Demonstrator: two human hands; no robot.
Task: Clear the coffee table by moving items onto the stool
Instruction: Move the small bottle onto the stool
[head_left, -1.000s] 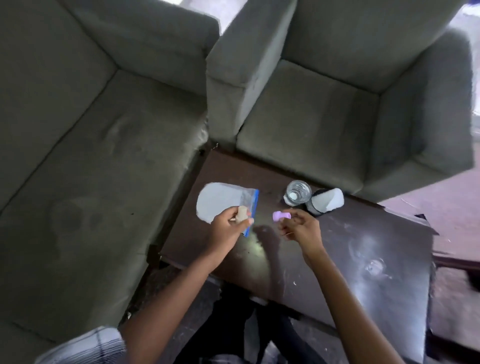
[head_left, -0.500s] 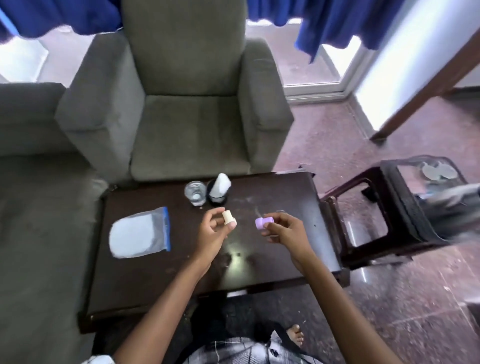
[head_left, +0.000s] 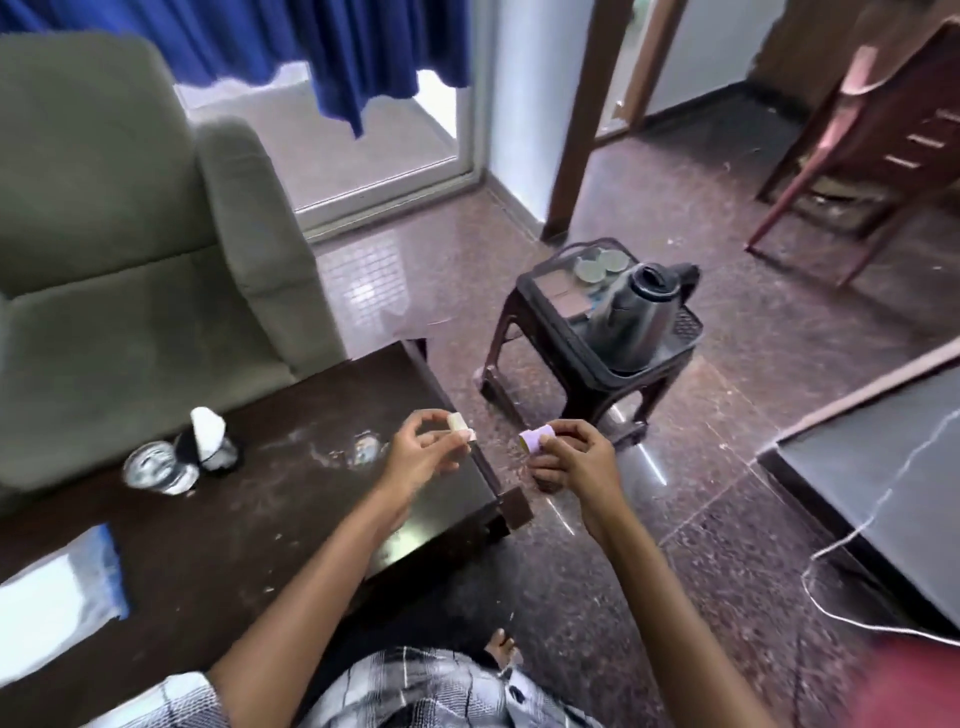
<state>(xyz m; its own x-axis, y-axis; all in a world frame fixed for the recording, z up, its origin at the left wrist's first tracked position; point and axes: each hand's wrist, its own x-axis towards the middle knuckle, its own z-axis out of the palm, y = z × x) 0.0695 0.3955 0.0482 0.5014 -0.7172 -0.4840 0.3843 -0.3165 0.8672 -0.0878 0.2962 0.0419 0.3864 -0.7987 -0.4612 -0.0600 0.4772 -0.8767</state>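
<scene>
Furniture set the layout: a grey-green upholstered armchair (head_left: 130, 249) backed the long side of the dark brown wooden coffee table (head_left: 249, 519), and the dark brown plastic stool (head_left: 558, 340) stood on the speckled floor, apart from the table's far corner, near enough, I judge, to be reached by leaning from the seat. The stool already carried a steel vacuum jug with a black lid (head_left: 631, 322) and some pale round discs (head_left: 597, 262) behind it, so free room looked limited to the near-left part of its top. On the table lay a clear zip bag with a blue seal strip and white contents (head_left: 57, 592) at the near edge, and further back a clear drinking glass (head_left: 156, 465) touching a small dark cup holding a white cone (head_left: 208, 436); these probably waited because both hands were full. The left hand (head_left: 415, 457) hovered over the table's end, pinching a short cream cylinder (head_left: 460, 423) between thumb and fingertips. The right hand (head_left: 576, 457), a little apart from it and already past the table edge over the floor, pinched a short lilac cylinder (head_left: 537, 436) the same way. Fingertip holds suited such tiny pieces and would let each be set down upright in the tight space beside the jug.
</scene>
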